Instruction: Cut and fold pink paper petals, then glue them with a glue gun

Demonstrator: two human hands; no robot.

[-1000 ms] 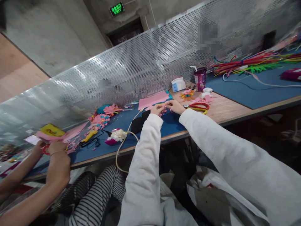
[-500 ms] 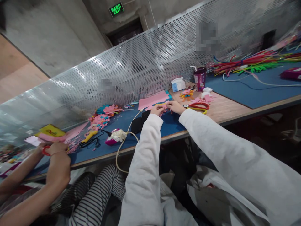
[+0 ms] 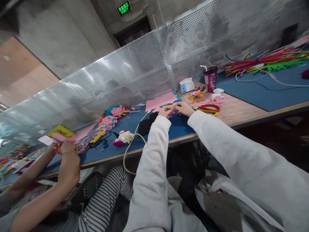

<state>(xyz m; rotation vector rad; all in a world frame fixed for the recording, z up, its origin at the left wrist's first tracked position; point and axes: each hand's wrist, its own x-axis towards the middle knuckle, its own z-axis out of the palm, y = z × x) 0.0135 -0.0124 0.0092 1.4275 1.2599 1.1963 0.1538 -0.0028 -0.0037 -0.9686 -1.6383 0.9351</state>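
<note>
Both my hands meet over the blue mat, pinching a small piece of pink paper point(image 3: 172, 108) between them. My left hand point(image 3: 165, 111) is closed on its left side, and my right hand point(image 3: 183, 109) has its fingertips closed on the right side. The paper is small and partly covered by my fingers, so its exact shape is unclear. Just behind lies a large sheet of pink paper point(image 3: 160, 101) with a yellow strip near it. Scissors point(image 3: 209, 108) with red and yellow handles rest close to my right wrist.
A purple cup point(image 3: 210, 80) with a straw, a tissue pack point(image 3: 187, 85) and a paper flower point(image 3: 195, 95) stand behind. Left are a power strip point(image 3: 124, 137), a yellow glue gun point(image 3: 98, 137) and pink paper flowers point(image 3: 108, 122). A co-worker's hands point(image 3: 68, 148) hold red-handled scissors.
The view has shifted slightly, so everything sits a little further right. My hands stay together on the pink paper, with small finger movement. The co-worker's hands remain at the scissors.
</note>
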